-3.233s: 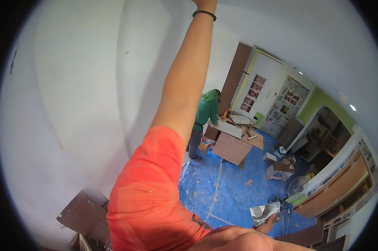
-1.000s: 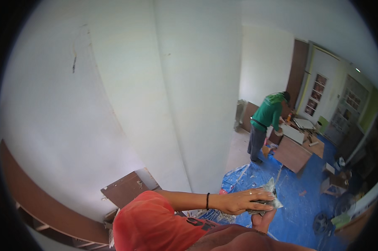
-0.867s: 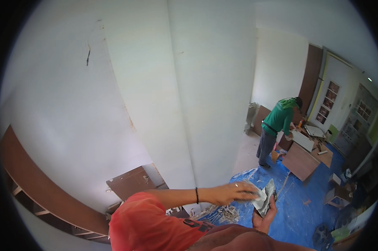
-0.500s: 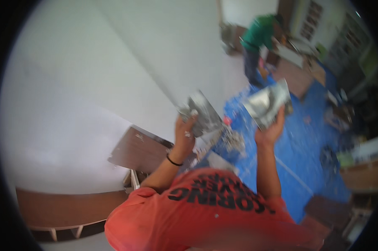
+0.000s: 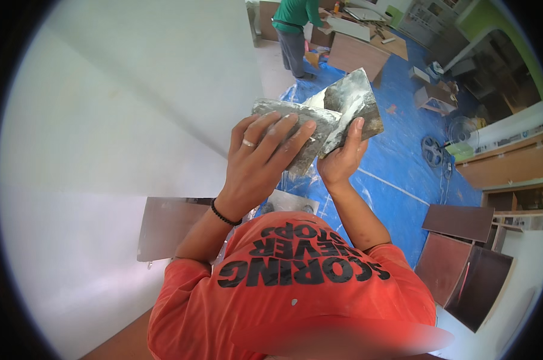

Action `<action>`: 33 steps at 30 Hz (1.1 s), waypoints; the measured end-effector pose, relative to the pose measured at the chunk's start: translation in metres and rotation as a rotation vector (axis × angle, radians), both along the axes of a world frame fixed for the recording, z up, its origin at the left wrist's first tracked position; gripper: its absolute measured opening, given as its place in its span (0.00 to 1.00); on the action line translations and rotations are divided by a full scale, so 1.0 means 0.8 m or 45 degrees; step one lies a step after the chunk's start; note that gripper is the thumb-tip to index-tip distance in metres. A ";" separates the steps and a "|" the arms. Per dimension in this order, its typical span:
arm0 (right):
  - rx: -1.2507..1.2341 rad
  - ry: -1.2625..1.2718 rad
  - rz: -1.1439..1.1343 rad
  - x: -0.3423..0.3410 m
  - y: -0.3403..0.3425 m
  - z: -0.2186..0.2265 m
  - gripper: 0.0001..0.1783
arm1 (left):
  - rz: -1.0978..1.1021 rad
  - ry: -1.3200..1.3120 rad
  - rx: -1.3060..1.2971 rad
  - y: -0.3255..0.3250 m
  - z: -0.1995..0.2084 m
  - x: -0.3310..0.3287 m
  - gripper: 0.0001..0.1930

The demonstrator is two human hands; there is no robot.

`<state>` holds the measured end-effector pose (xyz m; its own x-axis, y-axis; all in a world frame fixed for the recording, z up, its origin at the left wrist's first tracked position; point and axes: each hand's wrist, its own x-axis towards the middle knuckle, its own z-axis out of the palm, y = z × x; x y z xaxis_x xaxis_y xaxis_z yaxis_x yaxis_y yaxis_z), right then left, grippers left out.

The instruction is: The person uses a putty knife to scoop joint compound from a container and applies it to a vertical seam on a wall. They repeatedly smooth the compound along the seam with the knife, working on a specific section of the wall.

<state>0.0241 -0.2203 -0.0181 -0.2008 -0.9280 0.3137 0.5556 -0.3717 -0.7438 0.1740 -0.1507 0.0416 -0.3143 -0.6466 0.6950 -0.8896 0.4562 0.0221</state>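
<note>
My left hand (image 5: 262, 153) grips a grey, smeared putty scraper (image 5: 316, 116), its fingers lying spread across the flat metal and its thumb hidden. My right hand (image 5: 342, 161) holds a second putty scraper (image 5: 356, 96) from below, thumb on its face. White putty coats that face, and a pale lump (image 5: 316, 99) shows behind where the two blades meet. The left scraper's edge overlaps the right one. Any handles are hidden.
A white wall (image 5: 103, 120) stands close on my left. Blue sheeting (image 5: 382, 180) covers the floor. A co-worker in a green shirt (image 5: 292, 13) bends over a cluttered table (image 5: 358, 57) ahead. A fan (image 5: 463, 130) and dark panels (image 5: 442, 264) are at the right.
My hands were apart, each with a scraper; now the two scrapers touch and overlap. My left hand has come over its blade. The view has turned right.
</note>
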 end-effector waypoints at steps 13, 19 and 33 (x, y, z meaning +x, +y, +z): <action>0.057 1.441 -1.609 -0.064 0.014 0.033 0.29 | -0.588 2.367 0.689 -0.042 -0.055 0.066 0.15; 0.133 0.030 -0.795 -0.062 0.018 0.056 0.38 | -0.879 2.309 -0.062 -0.085 0.080 0.075 0.15; -0.017 -0.034 -0.702 -0.065 0.026 0.041 0.39 | -0.236 1.359 -2.018 -0.154 0.487 0.150 0.27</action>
